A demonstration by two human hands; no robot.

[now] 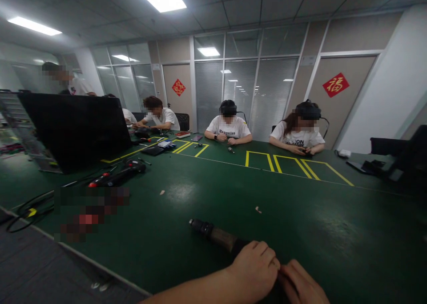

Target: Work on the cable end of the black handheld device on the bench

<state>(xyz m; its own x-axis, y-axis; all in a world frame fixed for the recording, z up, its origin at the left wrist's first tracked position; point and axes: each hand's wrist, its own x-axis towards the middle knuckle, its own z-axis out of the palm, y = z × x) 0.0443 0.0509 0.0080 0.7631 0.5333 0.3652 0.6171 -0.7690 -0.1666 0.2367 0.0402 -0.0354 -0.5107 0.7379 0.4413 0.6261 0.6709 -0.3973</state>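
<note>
An electric screwdriver [223,238] with a dark body, a brownish-grey band and a black collar lies at a slant at the front of the green table [207,193]. Its bare metal tip points to the far left. My left hand [255,268] is closed over the rear part of the body, back of the hand upward. Right beside it, my right hand [303,284] has its fingers closed at the tool's back end, near the left fingertips. The hands hide that end of the tool, and the bottom edge of the view cuts off the right hand.
A large black monitor [76,130] stands left. In front of it lie a red-and-black tool [116,175], cables [30,213] and a pixelated patch. Small scraps [258,210] lie ahead. Across the table, several people sit behind yellow tape outlines [258,153]; another person stands back left.
</note>
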